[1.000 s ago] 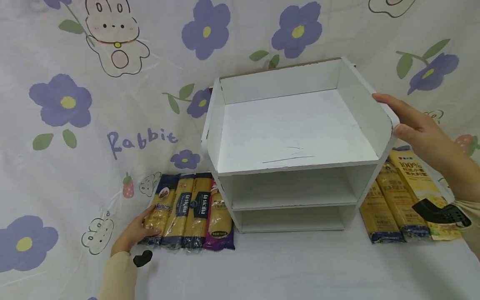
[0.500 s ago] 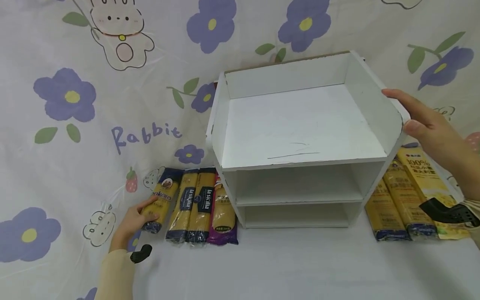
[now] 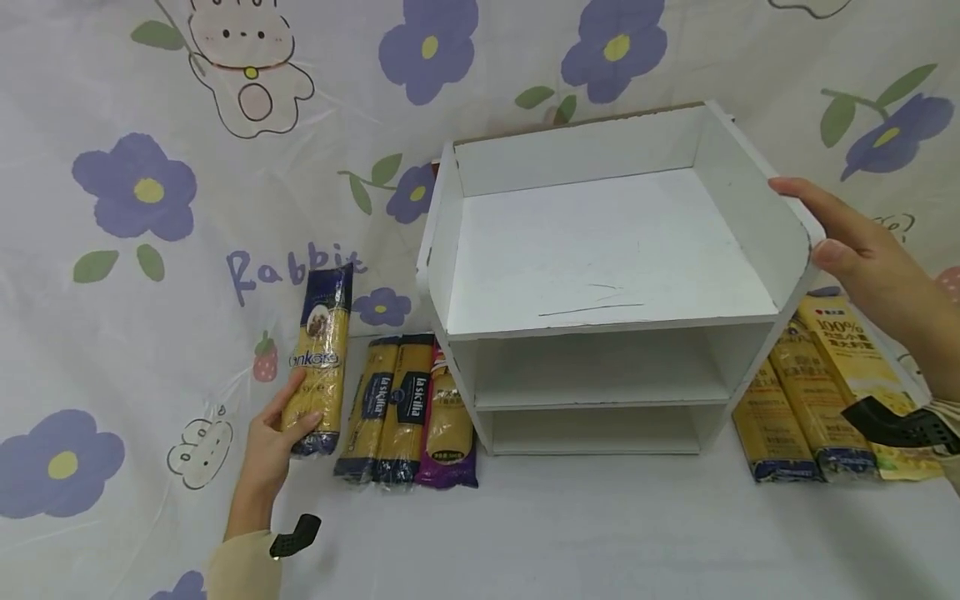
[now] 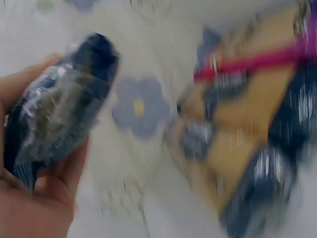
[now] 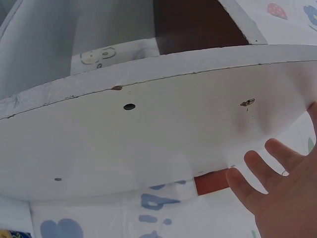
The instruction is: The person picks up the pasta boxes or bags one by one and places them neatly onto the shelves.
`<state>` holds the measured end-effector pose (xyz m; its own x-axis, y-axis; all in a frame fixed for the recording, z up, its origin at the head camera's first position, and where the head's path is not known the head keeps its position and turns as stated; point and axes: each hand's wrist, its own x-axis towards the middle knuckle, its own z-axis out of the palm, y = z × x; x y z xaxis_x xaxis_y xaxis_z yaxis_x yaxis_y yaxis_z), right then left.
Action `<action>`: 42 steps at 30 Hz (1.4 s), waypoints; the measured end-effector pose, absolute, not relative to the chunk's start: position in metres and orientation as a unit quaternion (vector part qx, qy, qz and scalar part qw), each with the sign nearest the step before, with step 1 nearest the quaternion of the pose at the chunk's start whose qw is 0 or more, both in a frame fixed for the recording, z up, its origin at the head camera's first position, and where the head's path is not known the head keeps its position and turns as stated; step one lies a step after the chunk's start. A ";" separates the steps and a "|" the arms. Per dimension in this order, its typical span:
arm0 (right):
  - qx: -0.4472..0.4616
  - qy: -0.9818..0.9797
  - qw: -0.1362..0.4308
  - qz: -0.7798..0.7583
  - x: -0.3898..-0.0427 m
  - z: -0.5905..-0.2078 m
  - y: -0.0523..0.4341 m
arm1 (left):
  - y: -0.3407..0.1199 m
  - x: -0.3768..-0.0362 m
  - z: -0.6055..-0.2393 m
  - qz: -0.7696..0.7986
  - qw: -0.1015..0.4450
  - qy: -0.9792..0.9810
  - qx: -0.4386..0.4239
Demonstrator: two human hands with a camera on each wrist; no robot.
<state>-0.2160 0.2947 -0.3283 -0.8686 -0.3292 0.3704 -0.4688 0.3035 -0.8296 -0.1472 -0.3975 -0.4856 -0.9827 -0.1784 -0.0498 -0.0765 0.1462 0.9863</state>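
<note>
In the head view my left hand (image 3: pixel 273 437) grips the lower part of a clear-wrapped spaghetti pack (image 3: pixel 321 358) with a navy top, thumb across its front. The pack stands nearly upright, left of the other packs; its end (image 4: pixel 62 104) faces the camera in the left wrist view. My right hand (image 3: pixel 873 258) rests at the right side panel of a white shelf unit (image 3: pixel 600 250), index finger on the upper edge and thumb at the front corner. In the right wrist view, the other fingers (image 5: pixel 257 168) extend loosely near the outer face of the panel.
Two spaghetti packs with dark labels (image 3: pixel 402 408) and a purple-edged pack (image 3: pixel 448 429) lie left of the unit. More yellow pasta packs (image 3: pixel 817 400) lie at its right. The unit has two lower compartments (image 3: pixel 600 375). A flower-print cloth (image 3: pixel 135 333) covers the back.
My left hand has taken the leftmost spaghetti pack out of the row, lifted it and tipped it more upright. My right hand stays on the shelf unit; the head view has shifted slightly.
</note>
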 end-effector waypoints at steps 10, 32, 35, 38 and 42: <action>0.247 -0.805 0.057 0.536 -0.212 -0.326 0.292 | -0.320 -0.140 -0.418 -0.730 0.167 -0.662 -0.022; 0.233 -0.823 0.071 0.513 -0.210 -0.322 0.289 | -0.214 -0.098 -0.345 -0.696 0.212 -0.672 -0.137; 0.234 -0.822 0.070 0.514 -0.210 -0.322 0.288 | -0.204 -0.098 -0.346 -0.695 0.207 -0.673 -0.147; 0.236 -0.821 0.071 0.515 -0.210 -0.322 0.288 | -0.195 -0.098 -0.349 -0.694 0.205 -0.673 -0.154; 0.237 -0.819 0.071 0.518 -0.210 -0.322 0.289 | -0.184 -0.098 -0.352 -0.694 0.205 -0.670 -0.164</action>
